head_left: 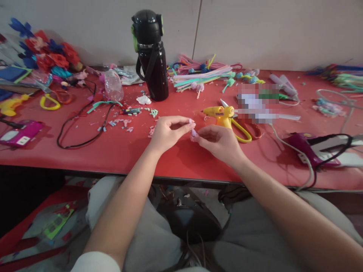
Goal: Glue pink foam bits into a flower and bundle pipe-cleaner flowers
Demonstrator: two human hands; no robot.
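Observation:
My left hand (170, 132) is closed in a pinch over the front part of the red table. Between its thumb and fingertips is a small pink piece (190, 121), too small to make out fully. Just beside it, my right hand (221, 143) pinches a small lilac fuzzy piece (194, 136) that looks like twisted pipe cleaner. The two hands nearly meet at the fingertips. Right behind my right hand lie a yellow glue gun (222, 113), its orange light lit, and scissors (241, 130) with yellow and red handles.
A black bottle (151, 68) stands at the back, near bundled pipe cleaners (202, 77). Cut bits (124, 124) lie left of my hands. Purple power strips (21, 133) and cords (310, 172) are at both sides. Paper flowers (53, 53) fill the back left.

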